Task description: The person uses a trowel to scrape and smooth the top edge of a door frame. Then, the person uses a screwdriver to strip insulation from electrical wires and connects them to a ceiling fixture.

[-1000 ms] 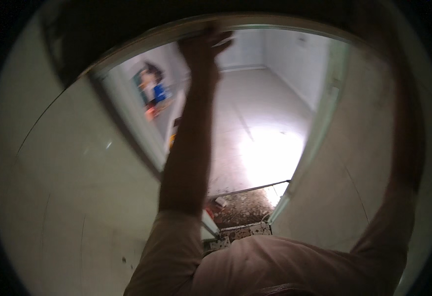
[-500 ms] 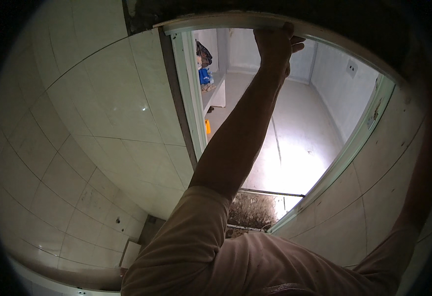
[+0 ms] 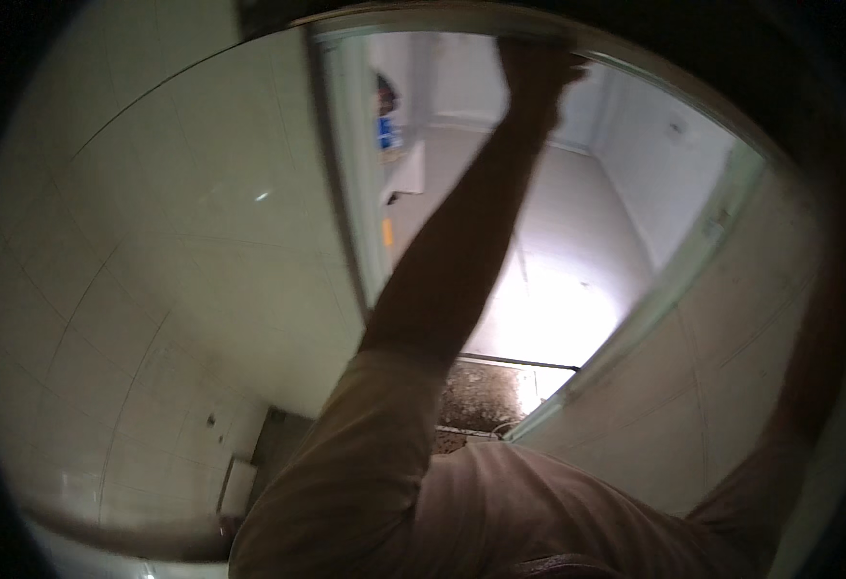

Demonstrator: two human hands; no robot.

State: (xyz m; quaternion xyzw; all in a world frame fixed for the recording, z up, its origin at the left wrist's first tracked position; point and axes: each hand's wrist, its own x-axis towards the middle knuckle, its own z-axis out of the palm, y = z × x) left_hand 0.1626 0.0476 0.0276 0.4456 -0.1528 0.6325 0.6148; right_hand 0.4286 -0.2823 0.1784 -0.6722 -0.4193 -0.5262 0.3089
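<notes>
Up at the lintel (image 3: pixel 461 21) of the doorway, the left hand (image 3: pixel 536 66) presses against the frame's top edge — fingers blurred, so I cannot tell whether they curl or lie flat. The right hand is hidden; only its forearm (image 3: pixel 814 357) rises along the tiled wall (image 3: pixel 152 270). Stretched this far, a slipping palm could tip the person off balance — the gritty threshold (image 3: pixel 485 396) underfoot wouldn't help.

my sleeve (image 3: pixel 365 463) is soft matt cloth. the wall tiles (image 3: pixel 172 251) beside me look glazed and glossy, catching a glint. the door frame (image 3: pixel 346 193) is smooth and painted, and the floor (image 3: pixel 548 280) beyond shines pale and polished.
</notes>
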